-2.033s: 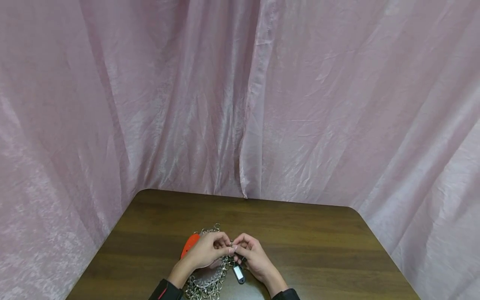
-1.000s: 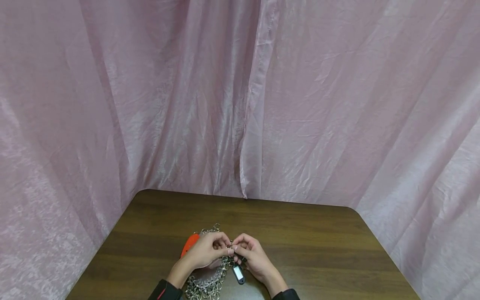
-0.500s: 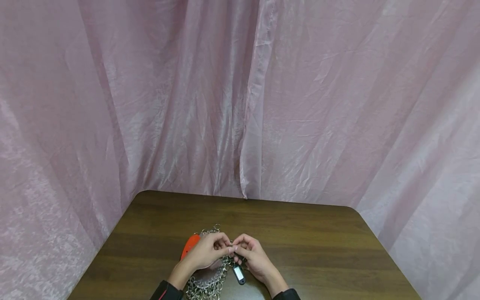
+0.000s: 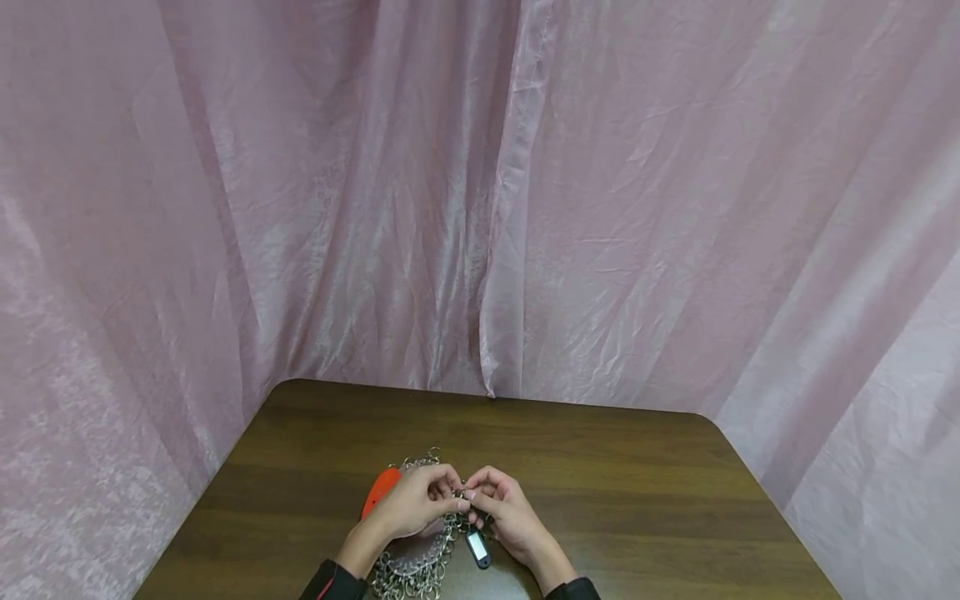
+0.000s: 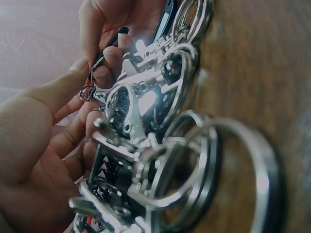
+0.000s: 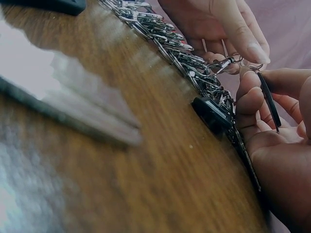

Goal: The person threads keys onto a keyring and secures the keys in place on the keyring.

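My left hand (image 4: 420,500) pinches a small ring at the end of a silver swivel clasp, seen closest in the left wrist view. Fingertip to fingertip with it, my right hand (image 4: 510,512) holds a slim black key tag (image 6: 269,99) between curled fingers. Below the right fingers lies another black key tag (image 4: 477,547) with a white label. Many silver clasps and key rings (image 5: 260,179) cluster under the hands, around the edge of a pale round piece (image 4: 412,546). Fingers partly hide the join between ring and tag.
An orange object (image 4: 381,490) lies partly under my left hand. A blurred pale, shiny item (image 6: 68,87) and a black object (image 6: 53,6) lie on the wooden table (image 4: 637,500). Pink curtains (image 4: 600,208) hang behind the table's far edge.
Both hands stay almost in place. The left thumb has shifted slightly against the ring, and more of the metal shows between the fingertips.
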`<state>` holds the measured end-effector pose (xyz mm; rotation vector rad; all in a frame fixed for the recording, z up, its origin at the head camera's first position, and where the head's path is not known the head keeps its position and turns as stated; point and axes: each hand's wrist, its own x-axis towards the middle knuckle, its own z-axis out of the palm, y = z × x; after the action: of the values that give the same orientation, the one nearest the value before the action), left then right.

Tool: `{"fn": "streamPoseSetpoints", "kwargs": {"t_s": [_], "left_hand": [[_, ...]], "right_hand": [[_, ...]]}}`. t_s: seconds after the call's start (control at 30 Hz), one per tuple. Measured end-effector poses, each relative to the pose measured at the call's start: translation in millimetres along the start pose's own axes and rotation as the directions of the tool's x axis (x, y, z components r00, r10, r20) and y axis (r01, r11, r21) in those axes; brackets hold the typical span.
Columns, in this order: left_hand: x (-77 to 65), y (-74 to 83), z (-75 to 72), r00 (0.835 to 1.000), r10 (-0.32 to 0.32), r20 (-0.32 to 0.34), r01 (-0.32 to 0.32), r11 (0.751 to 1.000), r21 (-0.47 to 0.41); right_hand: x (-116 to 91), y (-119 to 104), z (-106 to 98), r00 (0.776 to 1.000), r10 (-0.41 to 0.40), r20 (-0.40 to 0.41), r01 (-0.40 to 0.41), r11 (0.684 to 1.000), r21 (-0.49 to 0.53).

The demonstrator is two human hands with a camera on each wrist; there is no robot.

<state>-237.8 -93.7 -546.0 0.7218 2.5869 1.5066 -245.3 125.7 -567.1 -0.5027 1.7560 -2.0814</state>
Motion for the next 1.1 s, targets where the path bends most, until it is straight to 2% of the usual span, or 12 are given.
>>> {"fn": "streamPoseSetpoints", "kwargs": {"t_s": [0.37,0.83,0.97,1.1], "left_hand": [[0.3,1.0,2.2,1.0,-0.006,-0.02,0.007,1.0,0.02],[1.2,-3.6,4.4,0.999,-0.004,-0.037,0.005,0.999,0.042],[2.3,-4.9,4.5,0.999,-0.011,-0.037,0.012,1.0,0.026],[2.8,-5.4,4.0,0.999,-0.014,-0.03,0.013,0.999,-0.032]], "right_hand": [[-0.9,-1.7,0.1,0.999,-0.025,0.024,0.025,1.0,0.01],[0.0,1.8,-1.2,1.0,-0.018,0.011,0.018,1.0,0.003],[-0.2,1.6,-0.9,1.0,-0.022,0.009,0.022,1.0,-0.001],[-0.1,1.7,-1.5,1.0,-0.026,0.012,0.026,1.0,0.0]]}}
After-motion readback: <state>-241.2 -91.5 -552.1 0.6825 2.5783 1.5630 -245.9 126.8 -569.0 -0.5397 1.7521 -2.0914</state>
